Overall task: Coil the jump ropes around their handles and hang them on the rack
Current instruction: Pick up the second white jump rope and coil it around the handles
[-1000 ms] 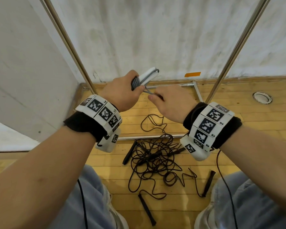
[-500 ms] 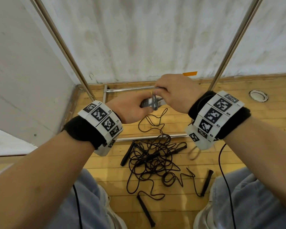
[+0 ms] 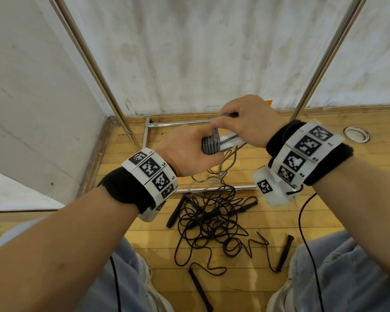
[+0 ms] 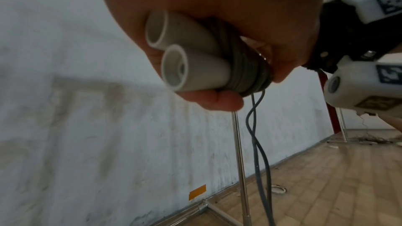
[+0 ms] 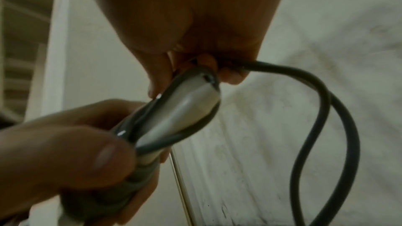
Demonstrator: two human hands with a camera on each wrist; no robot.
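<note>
While the black ropes (image 3: 209, 224) lie tangled on the wooden floor (image 3: 268, 167) between the person's knees, nearest the camera and untouched, the work goes on higher up and farther out, in front of the chest. Four black handles lie among or beside that tangle, so I judge two ropes wait there.

Above the tangle, the left hand (image 3: 185, 152) has its grip curled round the white handles (image 3: 229, 140) of a grey rope (image 3: 211, 145), both handles held side by side. Their long axis runs left to right across the body, open ends toward the left, rope ends toward the right hand. A tight band of grey turns sits round the handles just beside the left fingers (image 4: 214, 99).

Just beyond, the right hand (image 3: 245, 122) pinches the running cord and holds it above the handles, at the rope end of the pair. From that pinch the cord drops to the coil on one side and hangs slack toward the floor on the other, two strands twisting past each other.

So the coming wrap turns on this: the cord stands across the handles' axis, and the right hand is the nearer one to the free end. Much cord hangs loose, so I judge the coil about half made.

Farthest out stand the metal rack (image 3: 113, 95) uprights against the white wall (image 3: 200, 52); no rope hangs on the parts in view.
</note>
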